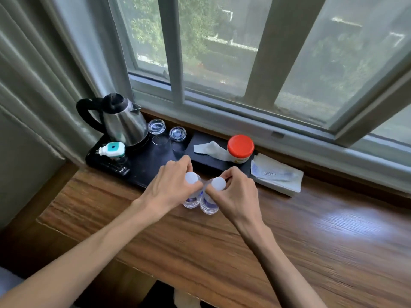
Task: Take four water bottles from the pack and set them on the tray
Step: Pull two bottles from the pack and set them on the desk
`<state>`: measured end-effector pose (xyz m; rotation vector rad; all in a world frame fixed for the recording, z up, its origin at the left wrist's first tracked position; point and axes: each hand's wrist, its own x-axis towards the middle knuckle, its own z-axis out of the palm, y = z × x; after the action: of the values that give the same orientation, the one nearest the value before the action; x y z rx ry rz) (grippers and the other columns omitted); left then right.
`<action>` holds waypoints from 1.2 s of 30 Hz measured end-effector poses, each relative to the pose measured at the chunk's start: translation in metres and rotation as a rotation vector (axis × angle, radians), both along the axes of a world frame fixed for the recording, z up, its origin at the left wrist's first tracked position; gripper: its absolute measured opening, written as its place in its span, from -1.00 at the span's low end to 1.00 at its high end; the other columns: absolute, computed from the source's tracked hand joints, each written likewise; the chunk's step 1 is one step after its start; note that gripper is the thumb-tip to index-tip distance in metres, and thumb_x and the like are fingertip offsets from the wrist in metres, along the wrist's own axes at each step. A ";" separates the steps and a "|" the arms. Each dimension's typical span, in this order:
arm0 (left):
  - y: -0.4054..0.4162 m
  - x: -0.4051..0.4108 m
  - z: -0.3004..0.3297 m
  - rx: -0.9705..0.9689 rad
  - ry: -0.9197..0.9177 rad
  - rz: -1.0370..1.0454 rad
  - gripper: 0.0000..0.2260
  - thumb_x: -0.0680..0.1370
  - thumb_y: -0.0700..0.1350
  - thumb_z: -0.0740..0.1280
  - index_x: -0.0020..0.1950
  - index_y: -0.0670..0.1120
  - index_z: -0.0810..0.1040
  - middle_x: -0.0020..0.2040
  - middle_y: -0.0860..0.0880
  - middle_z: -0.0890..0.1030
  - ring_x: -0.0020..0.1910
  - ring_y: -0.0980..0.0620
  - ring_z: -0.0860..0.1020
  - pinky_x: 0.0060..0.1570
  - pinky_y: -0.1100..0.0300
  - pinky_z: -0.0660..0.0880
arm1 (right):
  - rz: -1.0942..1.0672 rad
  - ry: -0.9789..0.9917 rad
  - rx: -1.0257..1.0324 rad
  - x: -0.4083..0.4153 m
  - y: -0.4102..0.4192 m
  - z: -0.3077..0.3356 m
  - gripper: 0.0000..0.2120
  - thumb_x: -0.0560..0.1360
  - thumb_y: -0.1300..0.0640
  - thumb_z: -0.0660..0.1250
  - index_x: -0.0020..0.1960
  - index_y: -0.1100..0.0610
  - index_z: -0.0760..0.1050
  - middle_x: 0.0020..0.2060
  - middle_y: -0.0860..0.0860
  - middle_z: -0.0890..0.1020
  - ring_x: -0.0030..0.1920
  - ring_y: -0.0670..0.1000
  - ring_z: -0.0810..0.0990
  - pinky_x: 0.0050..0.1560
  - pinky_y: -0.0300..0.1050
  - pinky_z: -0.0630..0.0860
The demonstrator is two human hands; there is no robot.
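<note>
Water bottles: you have two, upright and side by side, their bases at the front edge of the black tray [142, 172] where it meets the wooden counter [289, 241]; whether they stand on tray or wood I cannot tell. Your left hand [169, 187] is clenched around the neck of the left bottle [191, 192], fingers under its white cap. Your right hand [235, 190] pinches the neck of the right bottle [209, 202] likewise. Full and clear, they look fairly heavy, with thin, smooth walls that would dent or slip; the stiff neck below the cap seems the soundest hold. From the bottles, two upturned glasses [178, 135] stand at twelve o'clock, the kettle [124, 123] at eleven, a red-lidded jar [240, 147] at one. No pack is in view.
</note>
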<state>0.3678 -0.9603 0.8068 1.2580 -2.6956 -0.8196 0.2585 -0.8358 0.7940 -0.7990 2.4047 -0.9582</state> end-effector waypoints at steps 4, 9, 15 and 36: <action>-0.033 -0.017 -0.002 0.012 0.012 -0.099 -0.75 0.37 0.09 0.39 -0.12 -0.03 0.44 -0.26 -0.03 0.58 -0.20 -0.16 0.55 -0.23 -0.03 0.54 | -0.097 0.035 0.010 -0.006 -0.025 0.000 -0.71 0.28 -0.11 0.42 -0.13 0.05 0.49 -0.28 -0.03 0.65 -0.19 0.06 0.61 -0.22 -0.05 0.50; -0.056 -0.030 -0.008 0.023 0.022 -0.166 -0.75 0.38 0.08 0.37 -0.10 -0.04 0.45 -0.24 -0.07 0.61 -0.17 -0.21 0.56 -0.20 -0.02 0.52 | -0.174 0.040 0.029 -0.011 -0.046 -0.004 -0.71 0.28 -0.12 0.42 -0.13 0.05 0.51 -0.27 -0.03 0.67 -0.17 0.08 0.63 -0.13 -0.01 0.56; -0.068 -0.038 -0.017 0.065 0.063 -0.181 -0.77 0.36 0.06 0.37 -0.10 -0.02 0.46 -0.24 -0.05 0.61 -0.18 -0.20 0.57 -0.17 -0.06 0.57 | -0.199 0.047 0.054 -0.015 -0.054 -0.013 -0.73 0.28 -0.07 0.42 -0.13 0.07 0.52 -0.25 -0.03 0.66 -0.14 0.08 0.63 -0.13 -0.01 0.56; -0.082 -0.020 -0.021 0.015 0.143 -0.362 -0.61 0.45 -0.04 0.45 0.22 -0.05 0.45 -0.11 -0.06 0.65 -0.07 -0.16 0.64 -0.03 -0.04 0.56 | -0.235 0.001 0.109 0.001 -0.041 -0.010 -0.52 0.38 0.05 0.53 0.25 0.04 0.49 -0.16 -0.04 0.71 -0.01 0.06 0.69 0.09 0.08 0.59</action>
<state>0.3479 -1.0423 0.7858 0.6878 -2.8394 -0.9223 0.2594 -0.8773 0.7843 -0.4857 2.5675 -0.9023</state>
